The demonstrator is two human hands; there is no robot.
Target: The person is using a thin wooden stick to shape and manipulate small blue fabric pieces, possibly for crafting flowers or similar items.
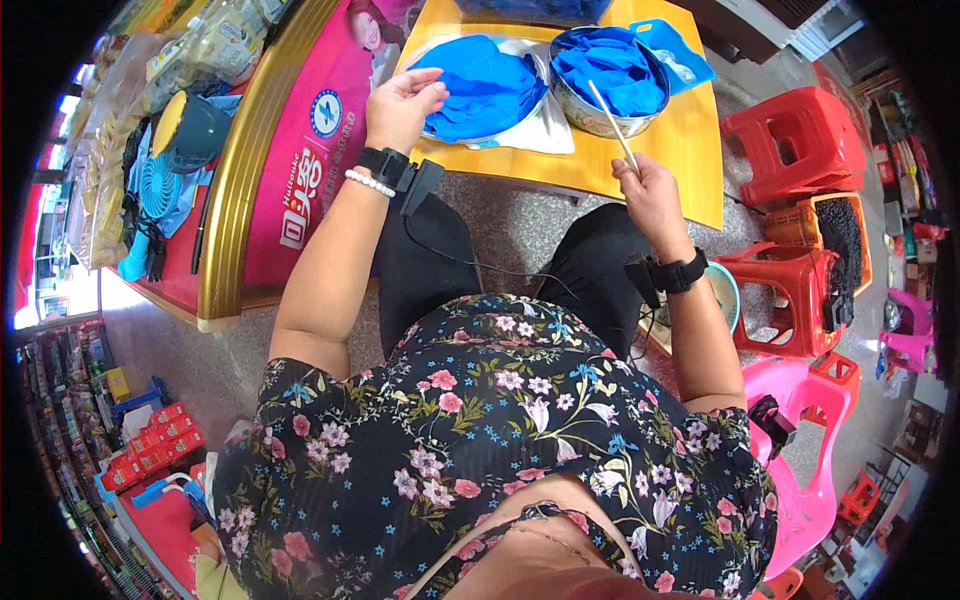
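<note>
My right hand (pixel 652 195) is closed around the lower end of a thin pale stick (pixel 612 125). The stick's upper end reaches over a round metal tin (pixel 605 122), which holds crumpled blue sheet material (pixel 610 72). At the left edge of a round tray, my left hand (pixel 405 98) has its fingers curled toward the thumb; anything between them is too small to make out. A wide heap of the same thin blue material (pixel 485 90) covers that tray. Beneath the tray lies a white cloth (pixel 545 138). Both wrists wear black straps.
The yellow table (pixel 690 165) carries a blue plastic basket (pixel 690 42) behind the tin. At left stands a gold-edged counter (pixel 232 190) with a blue fan (pixel 160 190) and bags. Red stools (pixel 795 140) and a pink chair (pixel 800 490) are at right. A thin cable crosses my lap.
</note>
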